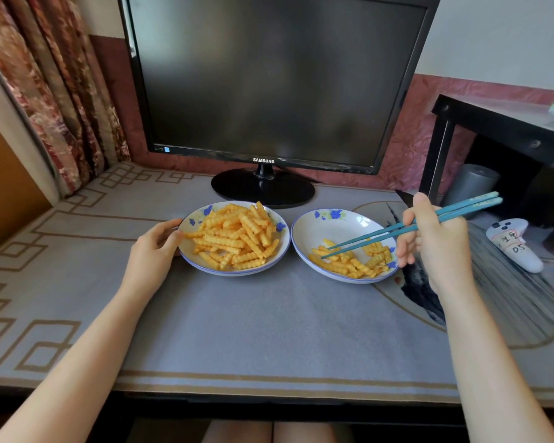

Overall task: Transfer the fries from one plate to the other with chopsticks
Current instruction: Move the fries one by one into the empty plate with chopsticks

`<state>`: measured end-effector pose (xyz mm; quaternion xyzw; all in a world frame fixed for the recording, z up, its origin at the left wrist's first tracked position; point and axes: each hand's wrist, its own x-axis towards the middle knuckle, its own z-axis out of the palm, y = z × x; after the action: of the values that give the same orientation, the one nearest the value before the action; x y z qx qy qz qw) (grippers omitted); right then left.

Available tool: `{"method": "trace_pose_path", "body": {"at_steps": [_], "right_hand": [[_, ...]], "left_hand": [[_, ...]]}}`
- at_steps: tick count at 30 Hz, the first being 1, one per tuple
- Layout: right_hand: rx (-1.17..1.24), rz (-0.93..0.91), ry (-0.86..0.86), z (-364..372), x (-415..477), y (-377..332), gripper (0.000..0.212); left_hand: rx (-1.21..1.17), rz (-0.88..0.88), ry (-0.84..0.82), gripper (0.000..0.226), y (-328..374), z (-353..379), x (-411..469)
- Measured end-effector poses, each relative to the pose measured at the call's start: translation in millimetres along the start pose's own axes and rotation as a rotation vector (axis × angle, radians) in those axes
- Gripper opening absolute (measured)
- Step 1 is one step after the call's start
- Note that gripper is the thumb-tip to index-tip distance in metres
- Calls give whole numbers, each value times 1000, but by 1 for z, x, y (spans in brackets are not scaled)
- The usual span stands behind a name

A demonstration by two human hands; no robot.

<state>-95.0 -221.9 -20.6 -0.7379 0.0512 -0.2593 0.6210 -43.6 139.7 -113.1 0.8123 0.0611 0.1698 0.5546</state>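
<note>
Two white plates with blue flowers sit side by side on the table. The left plate (189, 254) is heaped with crinkle-cut fries (237, 238). The right plate (304, 231) holds a smaller scatter of fries (349, 263) along its near side. My left hand (155, 247) grips the left plate's left rim. My right hand (432, 241) holds a pair of teal chopsticks (381, 233) whose tips rest over the fries in the right plate, slightly apart, with no fry clearly pinched between them.
A black monitor (275, 78) on its round stand (263, 188) rises just behind the plates. A white game controller (515, 244) lies at the right edge. A dark side table (493, 123) and a grey bin (470, 183) stand at the right. Curtains (52, 84) hang at the left.
</note>
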Motion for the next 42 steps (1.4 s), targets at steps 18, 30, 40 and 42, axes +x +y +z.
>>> {"method": "trace_pose_path", "body": {"at_steps": [18, 30, 40, 42], "right_hand": [[295, 46, 129, 30, -8, -23, 35], [328, 51, -155, 100, -29, -31, 40], [273, -9, -239, 97, -35, -27, 39], [292, -12, -225, 92, -33, -28, 38]], "left_hand": [[7, -13, -8, 27, 1, 0, 0], [-3, -14, -12, 26, -1, -2, 1], [-40, 1, -8, 27, 1, 1, 1], [-40, -1, -1, 27, 1, 1, 0]]}}
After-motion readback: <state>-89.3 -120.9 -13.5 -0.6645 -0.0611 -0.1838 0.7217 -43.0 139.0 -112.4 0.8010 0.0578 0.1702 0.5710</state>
